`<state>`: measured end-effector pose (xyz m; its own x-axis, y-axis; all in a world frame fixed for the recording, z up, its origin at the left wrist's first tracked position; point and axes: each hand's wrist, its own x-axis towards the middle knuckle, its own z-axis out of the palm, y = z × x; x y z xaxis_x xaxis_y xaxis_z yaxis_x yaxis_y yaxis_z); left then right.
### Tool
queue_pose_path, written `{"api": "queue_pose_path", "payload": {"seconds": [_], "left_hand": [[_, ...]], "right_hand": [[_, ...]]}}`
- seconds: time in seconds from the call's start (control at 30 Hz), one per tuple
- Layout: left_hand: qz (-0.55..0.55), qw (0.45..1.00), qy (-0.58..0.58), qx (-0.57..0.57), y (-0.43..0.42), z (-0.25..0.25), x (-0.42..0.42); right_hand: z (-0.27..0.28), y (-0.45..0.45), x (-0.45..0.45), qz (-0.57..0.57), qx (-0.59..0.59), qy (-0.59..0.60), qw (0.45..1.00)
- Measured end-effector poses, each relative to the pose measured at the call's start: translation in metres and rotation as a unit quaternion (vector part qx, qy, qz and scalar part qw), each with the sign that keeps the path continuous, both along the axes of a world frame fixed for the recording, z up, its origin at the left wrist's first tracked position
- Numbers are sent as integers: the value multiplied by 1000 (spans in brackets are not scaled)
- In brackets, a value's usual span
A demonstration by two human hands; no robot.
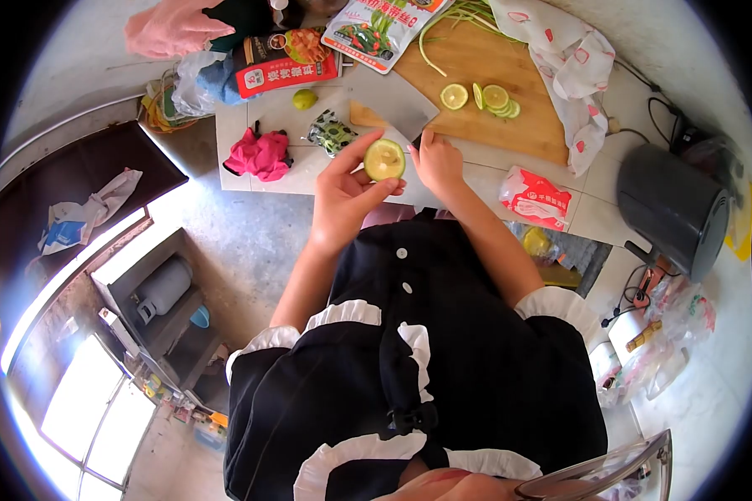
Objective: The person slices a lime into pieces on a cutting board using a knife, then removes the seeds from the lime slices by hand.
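We pinch the cut lime [384, 160] between the thumb and fingers of our left hand [339, 190], near the counter's front edge; our right hand [439, 163] curls closed round the handle of the knife [393, 102], whose broad blade blocks part of the cutting board [510, 135]; lime slices [498, 100] lie beyond, a patterned cloth [570, 63] overlaps the board's right side, and a whole lime [304, 99] sits left of the blade.
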<state>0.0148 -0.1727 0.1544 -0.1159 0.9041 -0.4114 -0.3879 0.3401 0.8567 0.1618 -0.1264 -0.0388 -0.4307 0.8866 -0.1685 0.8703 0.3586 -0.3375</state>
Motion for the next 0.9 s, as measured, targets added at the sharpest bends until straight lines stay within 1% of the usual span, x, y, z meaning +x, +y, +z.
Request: {"api": "queue_pose_path", "payload": {"seconds": [0.07,0.17,0.27,0.3,0.33,0.37,0.47,0.57,0.67,0.73,0.83,0.9], "left_hand": [[-19,999,-44,-5,1,4,-1],[-47,995,-87,-6,1,10,-4],[-69,992,-104,2,3,15,-5],[-73,992,-105,4,4,17,-5],[-77,991,-106,6,4,18,-5],[-76,992,-100,10,5,21,-4],[-76,993,-88,21,6,27,0],[-83,992,-85,32,6,32,3],[-95,993,-59,42,4,34,5],[-107,993,-23,53,2,34,5],[-98,992,4,73,2,38,10],[-112,991,19,70,2,38,12]], "right_hand": [[6,4,-1,43,36,-31,998],[18,13,3,93,43,-19,995],[69,28,15,37,-3,140,990],[92,32,17,-7,-40,232,972],[118,34,20,-50,-78,322,942],[142,36,23,-93,-115,408,901],[204,39,31,42,-9,448,893],[225,39,27,148,73,387,907],[229,39,24,205,141,344,905],[233,39,25,221,160,318,908],[237,34,28,233,184,283,912],[238,32,31,228,188,272,916]]}}
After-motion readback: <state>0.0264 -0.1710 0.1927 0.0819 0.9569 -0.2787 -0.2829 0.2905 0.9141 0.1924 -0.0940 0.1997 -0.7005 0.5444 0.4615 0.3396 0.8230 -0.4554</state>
